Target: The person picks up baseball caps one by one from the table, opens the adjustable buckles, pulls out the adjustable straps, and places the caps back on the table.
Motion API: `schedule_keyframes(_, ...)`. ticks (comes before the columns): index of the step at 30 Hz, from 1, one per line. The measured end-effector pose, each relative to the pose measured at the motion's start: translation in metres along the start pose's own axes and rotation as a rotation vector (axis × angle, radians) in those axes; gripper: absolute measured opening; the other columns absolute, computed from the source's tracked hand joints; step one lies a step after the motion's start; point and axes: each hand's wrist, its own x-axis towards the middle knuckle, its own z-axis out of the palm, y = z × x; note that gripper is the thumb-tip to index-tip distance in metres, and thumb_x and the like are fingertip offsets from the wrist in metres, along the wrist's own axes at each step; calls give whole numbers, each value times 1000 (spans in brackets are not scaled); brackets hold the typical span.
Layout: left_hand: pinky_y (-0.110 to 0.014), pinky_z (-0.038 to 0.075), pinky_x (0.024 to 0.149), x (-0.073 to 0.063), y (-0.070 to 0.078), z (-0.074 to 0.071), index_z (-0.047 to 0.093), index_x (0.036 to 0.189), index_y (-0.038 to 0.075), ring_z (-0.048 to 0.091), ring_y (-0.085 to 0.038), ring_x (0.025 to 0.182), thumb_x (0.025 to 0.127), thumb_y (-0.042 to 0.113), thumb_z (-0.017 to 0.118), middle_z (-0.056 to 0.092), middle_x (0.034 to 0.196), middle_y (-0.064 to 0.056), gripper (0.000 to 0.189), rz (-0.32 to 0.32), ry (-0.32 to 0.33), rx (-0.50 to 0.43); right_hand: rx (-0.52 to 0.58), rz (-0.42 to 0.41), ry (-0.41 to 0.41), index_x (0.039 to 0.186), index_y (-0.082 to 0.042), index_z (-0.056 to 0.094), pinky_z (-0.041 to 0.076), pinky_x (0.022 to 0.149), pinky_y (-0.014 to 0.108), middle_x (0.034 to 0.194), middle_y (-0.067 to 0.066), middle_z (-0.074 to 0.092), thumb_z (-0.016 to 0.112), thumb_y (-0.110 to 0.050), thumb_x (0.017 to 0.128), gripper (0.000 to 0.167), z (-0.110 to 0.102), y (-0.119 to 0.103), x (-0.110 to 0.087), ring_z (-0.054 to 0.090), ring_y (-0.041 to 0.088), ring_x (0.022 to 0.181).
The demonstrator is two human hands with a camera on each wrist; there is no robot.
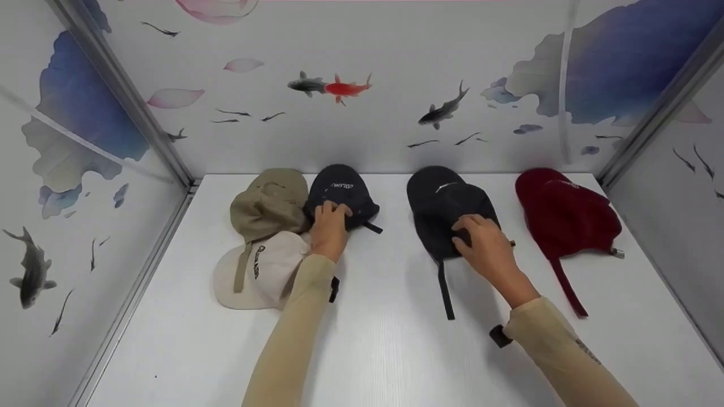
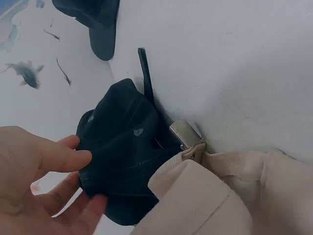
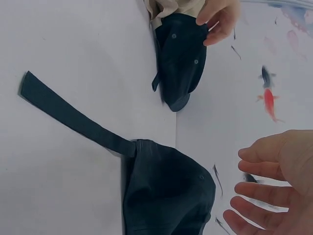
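My left hand [image 1: 330, 233] is at the crown of a dark navy baseball cap [image 1: 340, 187] with light lettering. In the left wrist view its thumb and loosely bent fingers touch the cloth of that navy cap [image 2: 122, 142], with no clear pinch. Over a black baseball cap [image 1: 432, 206] hovers my right hand [image 1: 487, 249], fingers spread and slightly bent. The right wrist view shows a gap between the right hand [image 3: 274, 186] and the black cap [image 3: 166, 191]. This cap's strap [image 3: 73, 115] trails out toward the front.
Left of the navy cap lies a khaki cap [image 1: 277, 198], its strap over a cream cap [image 1: 283, 263] in front. A dark red cap [image 1: 565, 217] with a loose strap is at the right. Printed panels [image 1: 384, 45] enclose the white table [image 1: 396, 350] at back and sides.
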Motion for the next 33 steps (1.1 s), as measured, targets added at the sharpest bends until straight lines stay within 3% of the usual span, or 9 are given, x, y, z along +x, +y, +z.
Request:
schedule_keyframes(9, -38, 49, 99, 8, 17, -10, 70, 103, 11, 59, -28, 110, 97, -1, 58, 68, 111, -8, 18, 91, 113, -194, 47, -8, 2, 105, -6, 70, 55, 84, 45, 118, 14, 67, 74, -8, 87, 18, 8, -13, -17, 63, 32, 102)
schedule_keyframes(14, -37, 49, 101, 6, 28, -17, 70, 104, 11, 60, -27, 111, 97, 2, 60, 70, 112, -7, 15, 120, 113, -262, 78, -13, 0, 103, -9, 71, 56, 83, 43, 115, 11, 68, 75, -7, 87, 17, 13, -19, -23, 64, 29, 100)
schedule_keyframes(22, -37, 50, 98, -6, 38, -27, 70, 106, 12, 62, -25, 108, 96, 5, 63, 72, 111, -5, 14, 139, 85, -289, 84, -34, 6, 102, -9, 70, 54, 90, 45, 115, 9, 68, 76, -7, 86, 17, 18, -25, -28, 64, 30, 106)
schedule_keyframes(26, -38, 51, 97, -15, 47, -36, 70, 104, 12, 64, -25, 104, 95, 5, 65, 73, 108, -5, 12, 138, 68, -300, 96, -104, 54, 101, -9, 71, 55, 87, 41, 111, 7, 69, 77, -5, 84, 18, 23, -28, -30, 65, 27, 103)
schedule_keyframes(33, -38, 54, 93, -32, 60, -53, 71, 102, 12, 68, -23, 101, 94, 6, 67, 74, 103, -5, 10, 170, 41, -328, 125, -335, 111, 112, -12, 68, 53, 80, 32, 110, 1, 69, 81, -9, 82, 33, 39, -42, -33, 61, 18, 94)
